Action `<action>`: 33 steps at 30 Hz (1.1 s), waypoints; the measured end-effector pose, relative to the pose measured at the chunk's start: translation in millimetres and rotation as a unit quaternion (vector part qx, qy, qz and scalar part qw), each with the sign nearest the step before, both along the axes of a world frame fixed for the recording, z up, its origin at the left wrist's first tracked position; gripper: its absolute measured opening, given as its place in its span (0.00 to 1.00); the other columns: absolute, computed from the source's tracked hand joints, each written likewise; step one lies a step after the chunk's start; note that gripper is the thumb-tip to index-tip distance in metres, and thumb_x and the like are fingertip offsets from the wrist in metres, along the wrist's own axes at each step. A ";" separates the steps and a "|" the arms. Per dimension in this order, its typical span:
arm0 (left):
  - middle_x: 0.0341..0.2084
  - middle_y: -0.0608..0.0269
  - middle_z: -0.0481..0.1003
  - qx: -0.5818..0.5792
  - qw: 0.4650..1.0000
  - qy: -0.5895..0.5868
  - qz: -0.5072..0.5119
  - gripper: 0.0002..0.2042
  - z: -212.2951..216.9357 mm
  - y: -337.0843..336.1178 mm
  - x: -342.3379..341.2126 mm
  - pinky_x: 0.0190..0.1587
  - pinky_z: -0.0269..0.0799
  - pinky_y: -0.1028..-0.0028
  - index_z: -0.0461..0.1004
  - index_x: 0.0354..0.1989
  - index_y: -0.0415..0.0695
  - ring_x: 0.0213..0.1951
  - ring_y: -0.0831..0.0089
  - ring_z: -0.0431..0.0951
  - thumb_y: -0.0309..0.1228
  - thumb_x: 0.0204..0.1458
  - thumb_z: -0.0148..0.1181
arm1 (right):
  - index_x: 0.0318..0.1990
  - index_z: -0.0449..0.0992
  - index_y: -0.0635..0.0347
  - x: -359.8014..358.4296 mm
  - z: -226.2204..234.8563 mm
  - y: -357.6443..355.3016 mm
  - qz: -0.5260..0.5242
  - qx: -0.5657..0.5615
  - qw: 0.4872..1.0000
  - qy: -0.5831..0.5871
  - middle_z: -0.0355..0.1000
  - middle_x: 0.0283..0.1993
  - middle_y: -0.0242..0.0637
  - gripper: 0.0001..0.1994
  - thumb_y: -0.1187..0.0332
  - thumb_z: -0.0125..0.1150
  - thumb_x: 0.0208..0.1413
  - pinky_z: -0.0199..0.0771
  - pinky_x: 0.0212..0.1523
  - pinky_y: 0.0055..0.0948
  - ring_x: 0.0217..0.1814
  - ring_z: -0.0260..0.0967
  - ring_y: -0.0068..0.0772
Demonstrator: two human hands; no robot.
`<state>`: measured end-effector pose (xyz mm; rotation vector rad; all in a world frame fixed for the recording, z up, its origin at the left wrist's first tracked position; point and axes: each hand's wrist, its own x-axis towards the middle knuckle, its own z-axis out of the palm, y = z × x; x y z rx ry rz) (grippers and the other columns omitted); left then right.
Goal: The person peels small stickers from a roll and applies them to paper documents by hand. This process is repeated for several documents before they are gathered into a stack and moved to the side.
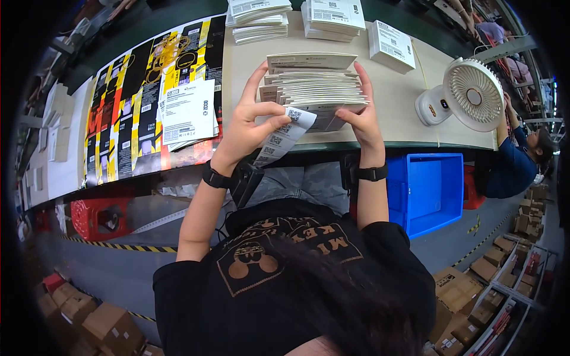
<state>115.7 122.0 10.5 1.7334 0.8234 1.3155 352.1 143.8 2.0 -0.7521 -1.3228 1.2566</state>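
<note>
A thick stack of flat white printed sleeves [317, 88] stands on edge on the table, its upper edges fanned. My left hand [252, 121] pinches a white strip of square-code labels [281, 142] between thumb and forefinger, while its other fingers lie along the stack's left side. The strip hangs past the table's near edge, its lower end beside my left wrist. My right hand [364, 115] grips the right side of the stack, thumb in front and fingers up along the side. Whether the sleeves hold anything inside cannot be seen.
More sleeve piles [258, 21] stand at the back, with a boxy pile [392, 46] at right. A white fan [472, 95] stands on the right. Left lie loose sleeves [189, 113] and yellow rubber bands [169, 53]. A blue crate [433, 193] sits below the edge; a co-worker [516, 157] is far right.
</note>
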 end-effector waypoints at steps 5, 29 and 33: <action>0.63 0.45 0.46 0.033 0.999 -0.038 -0.019 0.04 -11.1 -9.5 16.6 0.61 0.47 0.65 0.79 0.27 0.44 0.64 0.54 0.49 0.27 0.41 0.64 | 0.65 0.42 0.55 -14.4 -16.4 -8.2 0.009 -0.028 0.999 0.024 0.57 0.56 0.39 0.51 0.78 0.71 0.33 0.60 0.57 0.31 0.57 0.57 0.32; 0.59 0.50 0.57 0.219 0.872 0.432 0.073 0.04 41.3 -25.6 10.7 0.63 0.39 0.49 0.77 0.21 0.45 0.63 0.49 0.50 0.32 0.38 0.63 | 0.53 0.55 0.59 -36.2 -19.9 -21.3 -0.026 -0.031 0.999 -0.006 0.62 0.50 0.37 0.31 0.80 0.64 0.42 0.66 0.50 0.26 0.50 0.63 0.26; 0.61 0.48 0.53 0.232 0.887 0.395 0.054 0.05 41.9 -25.9 7.1 0.63 0.37 0.52 0.75 0.20 0.42 0.63 0.46 0.48 0.28 0.35 0.64 | 0.53 0.55 0.60 -33.7 -21.8 -20.3 -0.001 -0.049 0.999 0.006 0.62 0.50 0.36 0.31 0.79 0.66 0.40 0.65 0.51 0.26 0.50 0.63 0.26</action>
